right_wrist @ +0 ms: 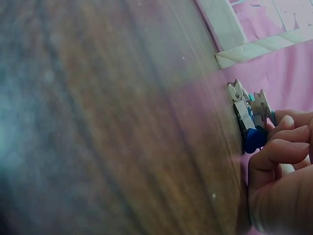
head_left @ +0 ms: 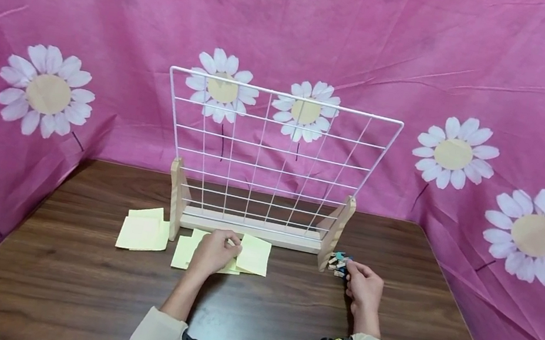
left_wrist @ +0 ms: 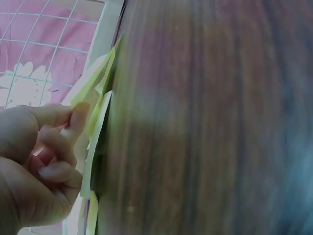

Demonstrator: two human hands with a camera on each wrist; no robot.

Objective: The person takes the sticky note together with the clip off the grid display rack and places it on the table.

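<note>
My left hand (head_left: 215,251) pinches a yellow sticky note (head_left: 254,255) between thumb and finger, its near part lifted at the fingertips in the left wrist view. Other yellow sticky notes (head_left: 181,253) lie overlapping beneath this hand, partly hidden by it. Over on the right, my right hand (head_left: 365,287) is at a small heap of mini wooden clothespins (right_wrist: 239,110) with blue and teal trim. Its thumb and forefinger pinch the end of one clothespin (right_wrist: 261,105) that stands tilted over the others; the fingers hide part of it.
A white wire grid (head_left: 275,152) stands upright in a wooden stand (head_left: 252,231) just behind both hands. More sticky notes (head_left: 143,233) lie to the left of the stand. A pink cloth with daisies (head_left: 296,19) hangs behind the dark wooden table (head_left: 71,293).
</note>
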